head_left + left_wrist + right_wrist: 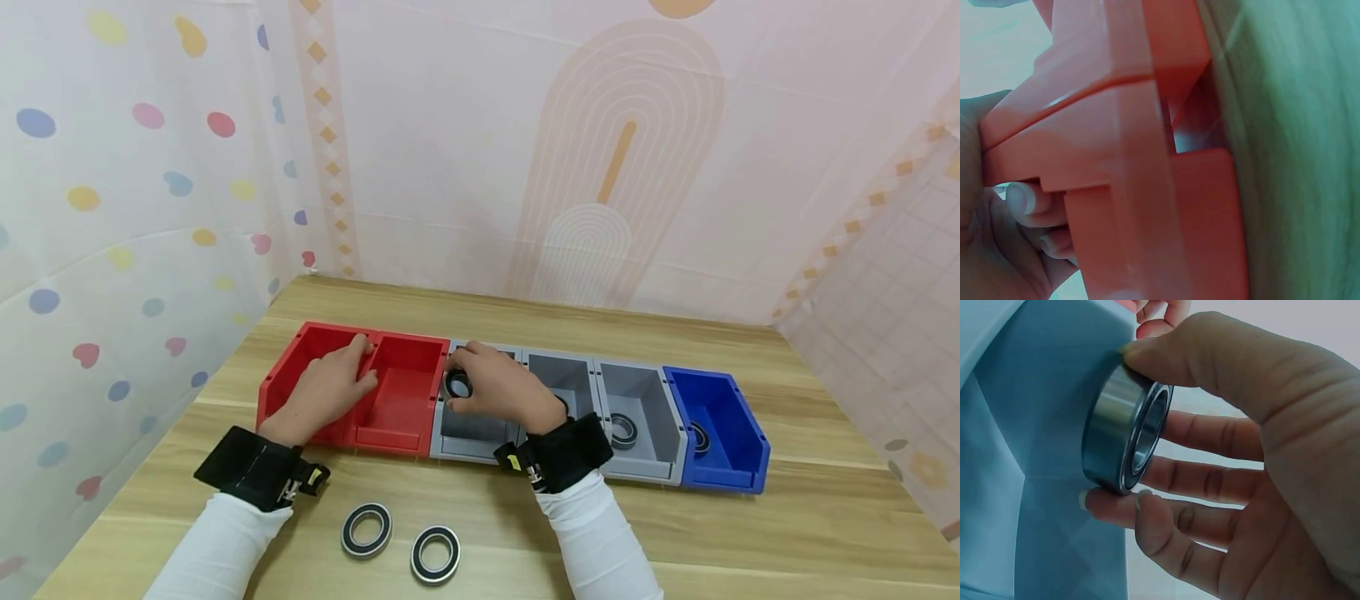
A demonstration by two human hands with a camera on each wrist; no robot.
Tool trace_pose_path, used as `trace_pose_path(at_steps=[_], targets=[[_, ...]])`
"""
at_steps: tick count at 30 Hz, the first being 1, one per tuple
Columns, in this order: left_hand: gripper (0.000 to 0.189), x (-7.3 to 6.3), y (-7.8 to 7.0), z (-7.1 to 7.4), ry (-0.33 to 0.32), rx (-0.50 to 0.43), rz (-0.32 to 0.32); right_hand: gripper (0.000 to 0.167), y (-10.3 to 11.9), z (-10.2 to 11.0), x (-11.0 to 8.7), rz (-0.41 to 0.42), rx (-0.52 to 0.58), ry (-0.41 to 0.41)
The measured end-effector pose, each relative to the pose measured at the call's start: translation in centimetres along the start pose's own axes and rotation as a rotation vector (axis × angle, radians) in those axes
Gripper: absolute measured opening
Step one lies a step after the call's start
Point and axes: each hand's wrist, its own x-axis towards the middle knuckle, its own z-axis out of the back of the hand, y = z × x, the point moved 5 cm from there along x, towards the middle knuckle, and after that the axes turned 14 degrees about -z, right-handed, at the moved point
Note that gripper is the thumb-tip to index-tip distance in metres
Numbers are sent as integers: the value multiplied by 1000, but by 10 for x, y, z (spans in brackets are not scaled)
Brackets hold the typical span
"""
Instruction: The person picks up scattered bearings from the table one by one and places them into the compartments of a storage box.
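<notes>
My right hand (498, 387) pinches a ball bearing (1110, 425) with a steel outer ring, held at the leftmost grey bin (480, 423). The right wrist view shows the thumb on its upper edge and fingertips beneath. My left hand (326, 387) straddles the wall between the left red bin (315, 337) and the right red bin (408, 375). Its thumb is on one side and curled fingers (1020, 199) are on the other. Two more bearings, a left one (384, 531) and a right one (453, 557), lie on the table in front.
Farther right, the middle grey bin (558, 367) holds a bearing mostly hidden by my wrist. The right grey bin (637, 379) and blue bin (723, 400) each hold one bearing. All bins stand side by side on a wooden table (810, 533), with patterned cloth behind.
</notes>
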Motion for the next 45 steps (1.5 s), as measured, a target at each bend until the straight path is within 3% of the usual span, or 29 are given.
trace_pose_path(at_steps=[6, 15, 22, 45], targets=[[46, 1, -1, -1, 0, -3, 1, 35, -8, -1, 0, -45, -19, 3], [47, 1, -2, -1, 0, -2, 1, 43, -11, -13, 3, -65, -166, 36], [45, 2, -3, -1, -5, 4, -10, 40, -13, -23, 5, -67, -262, 54], [42, 3, -5, -2, -3, 14, -20, 28, -17, -35, 6, -36, -353, 10]])
